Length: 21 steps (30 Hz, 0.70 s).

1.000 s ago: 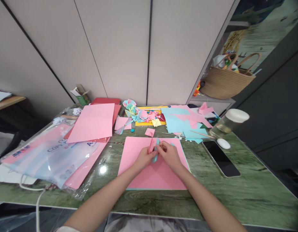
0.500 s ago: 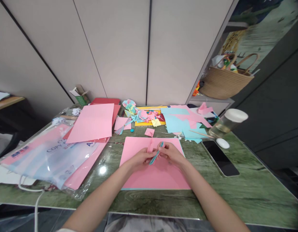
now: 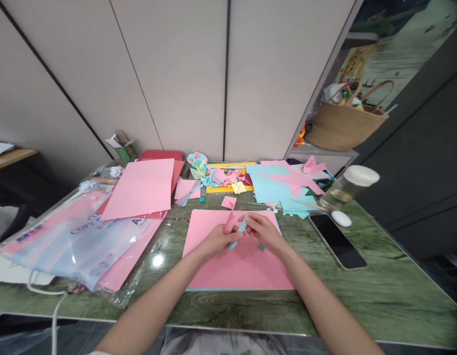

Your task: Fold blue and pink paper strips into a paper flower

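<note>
Head camera view: two bare hands meet over a big pink sheet (image 3: 243, 271) that lies flat on the green worktop (image 3: 402, 301). Between them is a thin blue paper strip (image 3: 242, 228), tilted, with its top leaning to 1 o'clock. The left hand (image 3: 218, 239) is nearly closed and pinches the low end of the strip. A folded pink paper (image 3: 227, 224) sticks up by this hand, at 12 o'clock. The right hand (image 3: 266, 232) has its fingers curled in and pinches the top end of the strip. Another blue bit (image 3: 261, 246) peeks out under the right hand, but I cannot tell what it joins.

From the hands, a small pink square (image 3: 229, 202) sits at 11 o'clock and some blue sheets (image 3: 267, 190) at 1 o'clock. A jar (image 3: 345, 190) is at 2 o'clock, and a phone (image 3: 338, 241) is at 3 o'clock. A clear plastic bag (image 3: 80, 236) lies at 9 o'clock.
</note>
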### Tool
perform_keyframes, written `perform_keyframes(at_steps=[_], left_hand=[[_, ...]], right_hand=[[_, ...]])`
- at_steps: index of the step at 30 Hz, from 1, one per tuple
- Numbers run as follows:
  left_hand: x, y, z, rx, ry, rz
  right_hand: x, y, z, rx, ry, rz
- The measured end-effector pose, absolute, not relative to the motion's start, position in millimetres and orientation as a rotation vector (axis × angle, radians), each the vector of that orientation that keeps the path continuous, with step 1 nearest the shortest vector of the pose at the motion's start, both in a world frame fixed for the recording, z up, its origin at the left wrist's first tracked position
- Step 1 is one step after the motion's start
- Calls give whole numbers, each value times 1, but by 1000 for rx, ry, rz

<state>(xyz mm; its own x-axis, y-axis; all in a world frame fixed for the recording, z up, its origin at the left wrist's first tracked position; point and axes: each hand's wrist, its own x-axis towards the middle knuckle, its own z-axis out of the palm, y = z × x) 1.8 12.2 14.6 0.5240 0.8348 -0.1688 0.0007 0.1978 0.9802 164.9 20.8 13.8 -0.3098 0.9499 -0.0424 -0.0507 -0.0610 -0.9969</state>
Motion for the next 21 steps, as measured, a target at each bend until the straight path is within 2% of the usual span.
perform_keyframes(at_steps=[14, 21], left_hand=[[4, 10, 13, 1301, 983, 623], [0, 14, 10, 1096, 762, 599]], right_hand=[[165, 23, 8, -1083, -1472, 1431], [165, 20, 12, -945, -1316, 1737]])
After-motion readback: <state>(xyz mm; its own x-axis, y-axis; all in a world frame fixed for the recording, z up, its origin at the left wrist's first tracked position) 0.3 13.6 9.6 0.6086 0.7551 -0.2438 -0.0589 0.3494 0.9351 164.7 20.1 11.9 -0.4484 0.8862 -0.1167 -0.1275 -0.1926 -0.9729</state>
